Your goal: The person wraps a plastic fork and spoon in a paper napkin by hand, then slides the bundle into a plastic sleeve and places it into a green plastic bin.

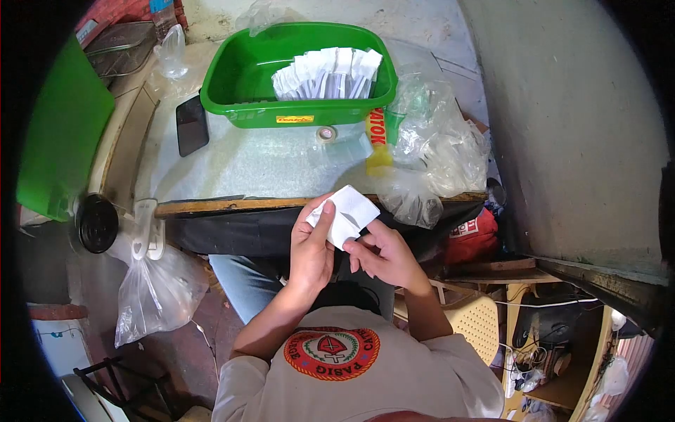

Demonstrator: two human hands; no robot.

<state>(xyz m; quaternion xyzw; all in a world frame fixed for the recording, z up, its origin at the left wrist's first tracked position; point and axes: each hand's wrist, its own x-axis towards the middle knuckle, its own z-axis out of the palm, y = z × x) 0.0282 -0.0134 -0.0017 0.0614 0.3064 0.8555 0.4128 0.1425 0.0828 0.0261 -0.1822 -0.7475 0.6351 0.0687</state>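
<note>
A folded white paper napkin is held in front of the table's near edge. My left hand grips its left side, the thumb lying on top. At its lower right edge, my right hand pinches the paper with its fingers curled. Beyond my hands, a green basin stands on the table, with a fanned row of white paper packets inside. A roll of tape lies just in front of the basin, near a small clear plastic sheet.
A black phone lies left of the basin. Clear plastic bags are heaped on the right. Another plastic bag hangs at the left beside a round black lid. A grey wall bounds the right side.
</note>
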